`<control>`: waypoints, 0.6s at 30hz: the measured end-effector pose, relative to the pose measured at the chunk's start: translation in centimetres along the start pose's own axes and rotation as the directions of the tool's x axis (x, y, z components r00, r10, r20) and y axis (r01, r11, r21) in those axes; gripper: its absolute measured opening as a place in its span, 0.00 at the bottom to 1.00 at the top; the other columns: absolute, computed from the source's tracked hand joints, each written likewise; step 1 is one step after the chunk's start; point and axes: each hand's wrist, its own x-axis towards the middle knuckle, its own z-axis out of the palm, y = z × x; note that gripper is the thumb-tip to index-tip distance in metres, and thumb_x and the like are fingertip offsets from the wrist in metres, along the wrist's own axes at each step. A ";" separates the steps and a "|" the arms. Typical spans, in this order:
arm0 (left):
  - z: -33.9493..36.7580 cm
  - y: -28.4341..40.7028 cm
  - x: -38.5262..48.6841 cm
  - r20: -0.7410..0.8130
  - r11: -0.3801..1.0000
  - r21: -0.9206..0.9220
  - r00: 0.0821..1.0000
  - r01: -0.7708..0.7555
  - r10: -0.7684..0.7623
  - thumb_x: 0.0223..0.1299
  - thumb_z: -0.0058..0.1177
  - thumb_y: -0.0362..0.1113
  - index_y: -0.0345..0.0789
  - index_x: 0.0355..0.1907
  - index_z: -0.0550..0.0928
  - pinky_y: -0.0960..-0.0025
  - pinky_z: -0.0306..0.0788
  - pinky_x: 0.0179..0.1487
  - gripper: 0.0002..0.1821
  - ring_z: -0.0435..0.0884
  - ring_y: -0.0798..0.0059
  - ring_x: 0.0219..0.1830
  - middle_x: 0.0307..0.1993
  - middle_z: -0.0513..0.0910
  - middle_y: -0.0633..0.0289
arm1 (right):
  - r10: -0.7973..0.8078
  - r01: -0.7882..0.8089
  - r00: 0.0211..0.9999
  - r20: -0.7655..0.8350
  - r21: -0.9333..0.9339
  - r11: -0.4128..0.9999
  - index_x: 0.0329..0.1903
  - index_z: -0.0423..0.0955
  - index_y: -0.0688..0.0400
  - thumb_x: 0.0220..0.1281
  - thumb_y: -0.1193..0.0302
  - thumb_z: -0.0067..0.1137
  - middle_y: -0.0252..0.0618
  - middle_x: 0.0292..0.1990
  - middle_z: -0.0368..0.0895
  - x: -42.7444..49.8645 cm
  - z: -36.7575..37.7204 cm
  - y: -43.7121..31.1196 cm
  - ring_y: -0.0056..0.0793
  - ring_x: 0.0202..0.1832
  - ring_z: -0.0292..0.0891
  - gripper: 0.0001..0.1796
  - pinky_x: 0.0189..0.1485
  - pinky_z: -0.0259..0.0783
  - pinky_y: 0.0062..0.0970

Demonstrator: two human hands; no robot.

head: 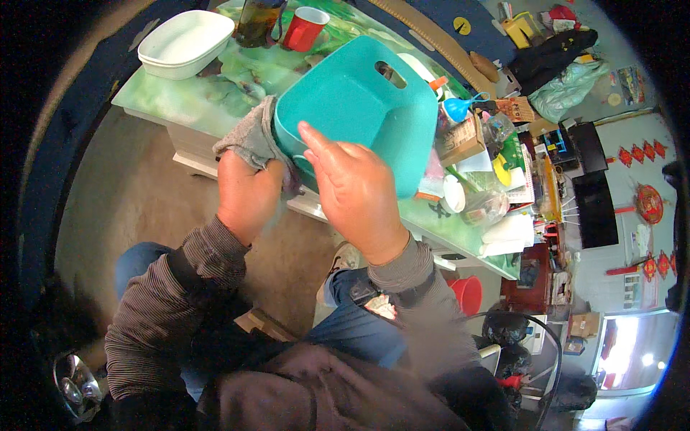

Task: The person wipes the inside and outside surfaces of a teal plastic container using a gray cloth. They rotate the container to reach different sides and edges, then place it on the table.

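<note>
My left hand (249, 191) is closed around a bunched grey cloth (250, 132), which lies against the left outer side of a teal plastic basin (345, 102). The basin is tilted with its inside facing me, and a slot handle shows in its far wall. My right hand (358, 199) is at the basin's near side, its fingers pointing up and left across the wall and rim. Whether it grips the basin cannot be made out, as part of the hand's contact is hidden.
On the green-patterned table (226, 97) stand white plastic tubs (186, 40), a dark glass jug (259, 21) and a red mug (306, 29). To the right are a blue funnel (458, 109), a small carton (462, 141) and plastic bags. A red bucket (468, 295) stands below the table.
</note>
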 end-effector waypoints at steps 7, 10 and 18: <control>-0.9 0.5 2.0 -0.098 0.978 -0.199 0.992 0.058 -0.079 0.55 0.41 0.15 0.29 0.67 0.73 0.71 0.79 0.35 0.33 0.83 0.76 0.32 0.41 0.82 0.60 | -0.020 0.038 0.991 -0.134 0.131 0.991 0.68 0.77 0.50 0.53 0.73 0.73 0.44 0.62 0.81 0.1 -5.7 1.9 0.45 0.68 0.74 0.36 0.68 0.69 0.41; -2.5 0.4 2.9 -0.121 0.990 -0.129 0.990 0.062 -0.078 0.56 0.41 0.17 0.27 0.67 0.72 0.69 0.80 0.40 0.32 0.84 0.69 0.35 0.39 0.82 0.59 | 0.031 -0.020 0.987 0.159 -0.076 0.997 0.64 0.79 0.50 0.46 0.72 0.77 0.40 0.62 0.81 -1.5 -7.9 5.3 0.47 0.73 0.67 0.37 0.73 0.64 0.44; 1.8 -2.6 0.8 -0.032 0.909 0.305 0.951 -0.284 0.308 0.55 0.50 0.20 0.27 0.60 0.75 0.55 0.75 0.56 0.26 0.80 0.48 0.55 0.53 0.79 0.42 | -0.007 0.004 0.986 0.164 0.019 1.000 0.32 0.78 0.58 0.38 0.70 0.82 0.37 0.34 0.80 -3.3 -4.6 8.1 0.40 0.43 0.74 0.19 0.44 0.68 0.37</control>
